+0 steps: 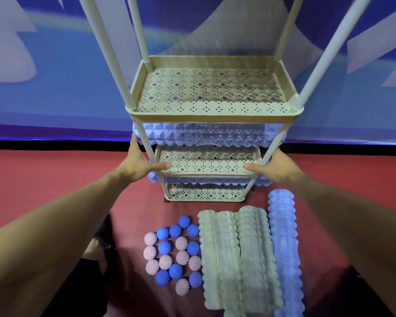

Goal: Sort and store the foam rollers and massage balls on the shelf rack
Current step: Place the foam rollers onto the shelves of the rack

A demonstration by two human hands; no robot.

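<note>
we see both hands out at the shelf rack, a cream plastic rack with perforated trays and pale poles. our left hand is at the left end of a lavender foam roller lying across the rack under the upper tray, fingers straight along the roller end, thumb stretched out over the tray below. our right hand mirrors it at the roller's right end, thumb out wide; its fingers are hidden behind the pole, so we can't tell whether they curl on the roller. a second lavender roller lies across the rack one level lower, ends sticking out both sides. the upper tray and bottom tray hold nothing we can see.

on the red floor in front of the rack: three pale green rollers side by side, touching, with another lavender roller just right of them. left of the green ones, a cluster of spiky massage balls, blue and pink mixed, packed close together.
</note>
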